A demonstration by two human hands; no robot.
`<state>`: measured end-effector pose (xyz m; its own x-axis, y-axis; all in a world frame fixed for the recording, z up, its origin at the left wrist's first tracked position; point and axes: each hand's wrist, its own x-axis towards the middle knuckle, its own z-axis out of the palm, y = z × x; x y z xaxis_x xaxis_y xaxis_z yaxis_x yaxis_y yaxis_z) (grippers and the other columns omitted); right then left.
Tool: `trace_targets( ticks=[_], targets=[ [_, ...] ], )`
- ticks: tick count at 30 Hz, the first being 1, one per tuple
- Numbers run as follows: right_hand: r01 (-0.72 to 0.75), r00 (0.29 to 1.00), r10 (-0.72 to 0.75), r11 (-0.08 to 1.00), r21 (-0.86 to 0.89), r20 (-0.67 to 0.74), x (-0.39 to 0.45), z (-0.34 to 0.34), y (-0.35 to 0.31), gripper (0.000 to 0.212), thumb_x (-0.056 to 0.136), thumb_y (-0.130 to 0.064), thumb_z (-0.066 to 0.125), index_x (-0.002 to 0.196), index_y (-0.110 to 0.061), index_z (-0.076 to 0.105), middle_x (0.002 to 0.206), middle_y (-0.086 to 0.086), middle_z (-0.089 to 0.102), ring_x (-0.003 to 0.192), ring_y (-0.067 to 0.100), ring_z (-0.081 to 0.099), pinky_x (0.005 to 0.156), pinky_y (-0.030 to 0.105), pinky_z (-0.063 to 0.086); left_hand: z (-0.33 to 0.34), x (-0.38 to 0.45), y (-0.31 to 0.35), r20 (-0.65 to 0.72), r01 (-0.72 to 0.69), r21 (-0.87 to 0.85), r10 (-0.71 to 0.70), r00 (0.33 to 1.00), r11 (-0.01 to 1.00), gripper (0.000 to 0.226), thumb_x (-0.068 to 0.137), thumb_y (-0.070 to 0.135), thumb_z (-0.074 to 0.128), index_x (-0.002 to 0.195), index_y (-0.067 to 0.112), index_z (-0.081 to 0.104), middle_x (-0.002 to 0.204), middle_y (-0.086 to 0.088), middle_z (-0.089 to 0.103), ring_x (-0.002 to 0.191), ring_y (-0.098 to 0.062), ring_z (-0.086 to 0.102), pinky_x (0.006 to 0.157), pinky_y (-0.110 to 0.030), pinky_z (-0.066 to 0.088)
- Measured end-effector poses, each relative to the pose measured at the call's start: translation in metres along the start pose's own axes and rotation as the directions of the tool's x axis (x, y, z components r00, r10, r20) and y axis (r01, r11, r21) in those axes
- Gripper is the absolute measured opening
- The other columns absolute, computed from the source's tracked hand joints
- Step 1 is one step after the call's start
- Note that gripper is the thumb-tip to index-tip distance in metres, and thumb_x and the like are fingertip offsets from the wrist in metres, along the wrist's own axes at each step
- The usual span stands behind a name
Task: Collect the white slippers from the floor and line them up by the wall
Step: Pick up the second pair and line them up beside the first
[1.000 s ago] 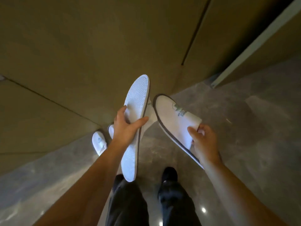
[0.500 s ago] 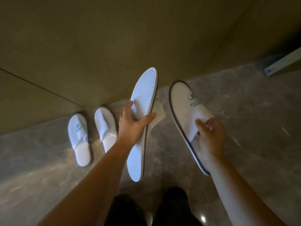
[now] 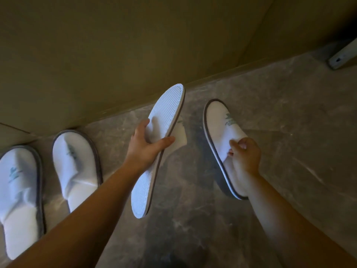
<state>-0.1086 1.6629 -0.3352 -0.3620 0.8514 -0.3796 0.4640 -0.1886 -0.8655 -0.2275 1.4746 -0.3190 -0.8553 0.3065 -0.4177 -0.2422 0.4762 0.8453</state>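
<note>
My left hand (image 3: 146, 146) grips a white slipper (image 3: 154, 151) turned on its side, its ribbed sole facing me, held above the floor near the wall. My right hand (image 3: 244, 157) holds a second white slipper (image 3: 218, 124) by the edge of its upper, toe toward the wall, green logo showing, low over the floor. Two more white slippers (image 3: 75, 167) (image 3: 19, 190) with grey trim lie side by side on the floor at the left, toes to the wall (image 3: 116, 55).
The floor (image 3: 289, 132) is grey marbled stone and meets the olive-brown wall along a slanting line. A pale metal rail or door frame foot (image 3: 342, 57) stands at the top right corner. My forearms cross the lower part of the view.
The view has dropped closer to the floor and shifted right. Both hands have lowered their slippers toward the floor by the wall. The two floor slippers now look larger, at the left.
</note>
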Motion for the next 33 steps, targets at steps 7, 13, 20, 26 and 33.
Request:
trace_targets(
  ticks=[7, 13, 20, 26, 33],
  targets=[
    [0.029, 0.977, 0.000, 0.991, -0.131, 0.214, -0.016, 0.014, -0.004, 0.032, 0.082, -0.010, 0.059, 0.110, 0.003, 0.052, 0.114, 0.019, 0.059, 0.097, 0.023, 0.054, 0.062, 0.010, 0.042, 0.001, -0.010, 0.000, 0.068, 0.030, -0.082, -0.025, 0.997, 0.996, 0.096, 0.046, 0.051, 0.073, 0.129, 0.023, 0.035, 0.139, -0.008, 0.040, 0.117, -0.020, 0.043, 0.089, -0.033, 0.040],
    [-0.174, 0.738, 0.147, 0.984, -0.024, 0.659, -0.051, 0.052, -0.017, 0.060, 0.081, -0.047, 0.047, 0.130, -0.013, 0.041, 0.137, 0.011, 0.048, 0.116, 0.024, 0.051, 0.101, 0.043, 0.042, 0.002, -0.019, 0.004, 0.198, 0.043, -0.245, 0.007, 0.980, 0.969, 0.083, 0.036, 0.049, 0.067, 0.113, 0.029, 0.047, 0.127, -0.007, 0.051, 0.111, -0.020, 0.053, 0.095, -0.035, 0.044],
    [-0.284, 0.644, 0.127, 0.956, 0.081, 0.754, -0.052, 0.058, -0.019, 0.076, 0.062, -0.053, 0.052, 0.128, -0.017, 0.042, 0.125, 0.012, 0.056, 0.107, 0.023, 0.057, 0.086, 0.036, 0.049, -0.002, -0.026, -0.002, 0.466, 0.099, -0.359, 0.087, 0.881, 0.928, 0.025, 0.069, 0.020, 0.054, 0.088, 0.030, 0.067, 0.079, 0.011, 0.074, 0.076, -0.002, 0.067, 0.064, -0.014, 0.051],
    [-0.105, 0.767, 0.098, 0.994, -0.026, 0.634, -0.059, 0.062, -0.024, 0.065, 0.074, -0.034, 0.064, 0.130, -0.020, 0.035, 0.125, 0.005, 0.054, 0.108, 0.022, 0.057, 0.085, 0.033, 0.050, -0.014, -0.036, -0.008, 0.570, 0.221, -0.346, 0.017, 0.822, 0.912, 0.027, 0.070, 0.027, 0.060, 0.096, 0.021, 0.063, 0.081, 0.004, 0.074, 0.081, -0.013, 0.069, 0.066, -0.022, 0.054],
    [-0.073, 0.756, 0.075, 0.997, -0.030, 0.650, -0.072, 0.074, -0.015, 0.027, 0.077, -0.025, 0.064, 0.102, -0.018, 0.055, 0.086, -0.008, 0.065, 0.073, 0.002, 0.063, 0.050, 0.008, 0.048, -0.038, -0.035, -0.023, 0.322, 0.185, -0.409, -0.049, 0.946, 0.894, 0.026, 0.072, 0.005, 0.063, 0.098, 0.009, 0.063, 0.096, -0.014, 0.069, 0.085, -0.023, 0.068, 0.073, -0.034, 0.058]
  ],
)
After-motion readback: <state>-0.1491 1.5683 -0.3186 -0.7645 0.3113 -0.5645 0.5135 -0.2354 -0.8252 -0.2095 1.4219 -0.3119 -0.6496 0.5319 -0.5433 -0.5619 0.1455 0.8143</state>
